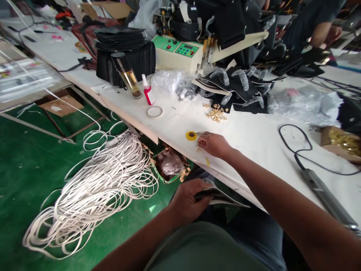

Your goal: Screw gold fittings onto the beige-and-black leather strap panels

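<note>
Forward over the bench (251,135), the right hand (213,143) pinches what looks like a thin tool (198,133) at the yellow dish (187,136); lower, the left hand (188,199) grips layered pieces (221,196)

The dish (191,135) is yellow with a brown middle; clock hours count from it. At 2 o'clock, the pile of metal fittings (216,114) is gold; at 5, the held piece (221,195) is black with off-white edges. At 10, the bottle (149,95) is red with a white label and white nozzle, and the cylinder (130,79) has a black cap over amber. At 12, the machine (169,63) is cream, its control panel (185,49) green with red patches. At 8, the cord (113,180) is plain white over green floor (17,180); at 6, the shirt (207,248) is muted green. At 3, the tabletop (254,137) is white.
</note>
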### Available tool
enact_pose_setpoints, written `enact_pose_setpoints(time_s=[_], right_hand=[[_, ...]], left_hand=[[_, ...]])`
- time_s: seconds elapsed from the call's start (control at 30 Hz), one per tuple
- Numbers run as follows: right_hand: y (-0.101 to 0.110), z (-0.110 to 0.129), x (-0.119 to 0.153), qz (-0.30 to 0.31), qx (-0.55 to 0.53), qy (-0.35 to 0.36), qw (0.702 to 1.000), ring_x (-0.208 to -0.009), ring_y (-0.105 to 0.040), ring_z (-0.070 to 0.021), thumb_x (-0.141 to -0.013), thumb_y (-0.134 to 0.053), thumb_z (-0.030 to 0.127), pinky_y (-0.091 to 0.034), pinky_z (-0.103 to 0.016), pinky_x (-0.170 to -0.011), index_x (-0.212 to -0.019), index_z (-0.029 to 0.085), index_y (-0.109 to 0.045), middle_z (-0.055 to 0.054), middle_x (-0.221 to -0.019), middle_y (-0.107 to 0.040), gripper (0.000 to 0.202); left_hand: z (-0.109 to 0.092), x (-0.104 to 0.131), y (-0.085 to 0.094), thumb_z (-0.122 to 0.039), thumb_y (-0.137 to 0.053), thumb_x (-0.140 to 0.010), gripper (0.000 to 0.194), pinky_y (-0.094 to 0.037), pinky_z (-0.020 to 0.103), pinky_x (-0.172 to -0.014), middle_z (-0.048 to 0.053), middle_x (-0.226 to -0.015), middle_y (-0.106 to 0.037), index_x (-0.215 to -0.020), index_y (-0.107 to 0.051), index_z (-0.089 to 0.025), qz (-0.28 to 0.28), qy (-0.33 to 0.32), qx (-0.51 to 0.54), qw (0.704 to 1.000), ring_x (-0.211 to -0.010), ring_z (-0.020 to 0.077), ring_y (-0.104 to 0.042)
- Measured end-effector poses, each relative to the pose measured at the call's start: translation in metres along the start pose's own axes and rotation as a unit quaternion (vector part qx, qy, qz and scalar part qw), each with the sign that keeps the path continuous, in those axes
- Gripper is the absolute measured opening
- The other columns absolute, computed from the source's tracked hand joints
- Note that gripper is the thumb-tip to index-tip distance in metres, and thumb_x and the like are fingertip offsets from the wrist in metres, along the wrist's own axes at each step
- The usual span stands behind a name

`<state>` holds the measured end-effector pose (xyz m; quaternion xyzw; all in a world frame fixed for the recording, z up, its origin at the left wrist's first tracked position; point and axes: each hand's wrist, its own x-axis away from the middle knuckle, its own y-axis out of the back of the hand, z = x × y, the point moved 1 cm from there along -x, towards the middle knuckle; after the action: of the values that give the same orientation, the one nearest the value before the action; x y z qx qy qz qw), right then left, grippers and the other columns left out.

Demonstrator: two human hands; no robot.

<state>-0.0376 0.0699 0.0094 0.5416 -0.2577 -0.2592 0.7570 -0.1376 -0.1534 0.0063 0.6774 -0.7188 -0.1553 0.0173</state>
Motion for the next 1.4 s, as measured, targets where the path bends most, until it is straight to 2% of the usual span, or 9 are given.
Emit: enact_pose_setpoints(time_s=[0.23, 0.33, 0.43, 0.5, 0.57, 0.67, 1.03, 1.27, 1.4], right_hand=[[0.002, -0.016, 0.018, -0.006, -0.043, -0.075, 0.996, -0.087, -0.067, -0.0206, -0.087, -0.064, 0.025, -0.046, -0.030, -0.075, -0.095, 0.022, -0.074, -0.005, -0.101, -0.076, 0.013], [0.006, -0.015, 0.055, -0.058, -0.205, -0.094, 0.973, -0.080, -0.065, -0.0172, -0.089, -0.066, 0.031, -0.046, -0.028, -0.071, -0.094, 0.019, -0.074, -0.004, -0.092, -0.075, 0.016], [0.012, -0.004, 0.116, -0.085, -0.494, -0.127, 0.856, -0.071, -0.062, -0.0150, -0.083, -0.079, 0.048, -0.048, -0.028, -0.065, -0.100, 0.015, -0.075, -0.003, -0.083, -0.073, 0.037], [0.016, 0.006, 0.160, -0.059, -0.603, -0.161, 0.779, -0.072, -0.063, -0.0152, -0.075, -0.087, 0.053, -0.051, -0.029, -0.067, -0.102, 0.015, -0.077, -0.004, -0.082, -0.073, 0.048], [0.018, 0.015, 0.199, -0.021, -0.653, -0.193, 0.732, -0.075, -0.065, -0.0161, -0.072, -0.091, 0.053, -0.053, -0.030, -0.070, -0.098, 0.015, -0.079, -0.005, -0.083, -0.074, 0.048], [0.018, 0.021, 0.242, 0.003, -0.687, -0.223, 0.691, -0.079, -0.067, -0.0165, -0.074, -0.092, 0.050, -0.054, -0.029, -0.072, -0.097, 0.016, -0.080, -0.006, -0.089, -0.075, 0.043], [0.017, 0.011, 0.301, -0.034, -0.671, -0.202, 0.712, -0.088, -0.067, -0.0185, -0.078, -0.089, 0.052, -0.054, -0.030, -0.081, -0.091, 0.018, -0.082, -0.006, -0.096, -0.075, 0.037], [0.008, 0.006, 0.318, -0.045, -0.699, -0.225, 0.677, -0.086, -0.066, -0.0187, -0.076, -0.090, 0.051, -0.054, -0.029, -0.076, -0.093, 0.018, -0.081, -0.006, -0.095, -0.075, 0.038], [0.009, 0.005, 0.322, -0.054, -0.690, -0.218, 0.688, -0.085, -0.066, -0.0183, -0.077, -0.090, 0.049, -0.053, -0.029, -0.077, -0.091, 0.017, -0.082, -0.006, -0.093, -0.075, 0.036]], left_hand=[[-0.001, -0.001, -0.003, -0.023, -0.079, -0.091, 0.012, -0.057, 0.029, -0.077, 0.004, -0.088, -0.075, -0.104, -0.078, -0.020, 0.023, -0.061, -0.025, 0.998, -0.081, 0.0166, -0.071], [-0.005, 0.004, -0.009, -0.016, -0.073, -0.093, 0.011, -0.057, 0.029, -0.073, 0.006, -0.088, -0.073, -0.103, -0.076, -0.019, 0.028, -0.132, -0.048, 0.990, -0.080, 0.0168, -0.070], [-0.011, 0.009, -0.012, -0.012, -0.068, -0.092, 0.016, -0.055, 0.030, -0.071, 0.007, -0.090, -0.071, -0.104, -0.074, -0.021, 0.017, -0.187, -0.107, 0.976, -0.081, 0.0172, -0.068], [-0.015, 0.010, -0.014, -0.014, -0.067, -0.093, 0.016, -0.055, 0.030, -0.072, 0.006, -0.090, -0.071, -0.106, -0.073, -0.022, 0.024, -0.211, -0.138, 0.967, -0.082, 0.0174, -0.067], [-0.019, 0.009, -0.017, -0.016, -0.066, -0.094, 0.016, -0.055, 0.031, -0.076, 0.005, -0.092, -0.071, -0.108, -0.072, -0.022, 0.038, -0.233, -0.158, 0.959, -0.085, 0.0178, -0.067], [-0.023, 0.003, -0.027, -0.017, -0.064, -0.096, 0.018, -0.057, 0.034, -0.082, 0.006, -0.095, -0.072, -0.111, -0.071, -0.022, 0.057, -0.266, -0.174, 0.947, -0.089, 0.0187, -0.068], [-0.046, -0.006, -0.073, -0.015, -0.076, -0.086, 0.021, -0.061, 0.034, -0.082, 0.008, -0.100, -0.076, -0.106, -0.070, -0.019, 0.074, -0.308, -0.171, 0.933, -0.089, 0.0193, -0.071], [-0.048, -0.004, -0.087, -0.027, -0.078, -0.089, 0.030, -0.059, 0.033, -0.076, 0.006, -0.095, -0.076, -0.118, -0.072, -0.022, 0.084, -0.314, -0.188, 0.927, -0.081, 0.0181, -0.070], [-0.049, -0.003, -0.089, -0.032, -0.077, -0.090, 0.025, -0.058, 0.033, -0.077, 0.005, -0.093, -0.075, -0.113, -0.074, -0.024, 0.095, -0.320, -0.201, 0.921, -0.081, 0.0176, -0.070]])
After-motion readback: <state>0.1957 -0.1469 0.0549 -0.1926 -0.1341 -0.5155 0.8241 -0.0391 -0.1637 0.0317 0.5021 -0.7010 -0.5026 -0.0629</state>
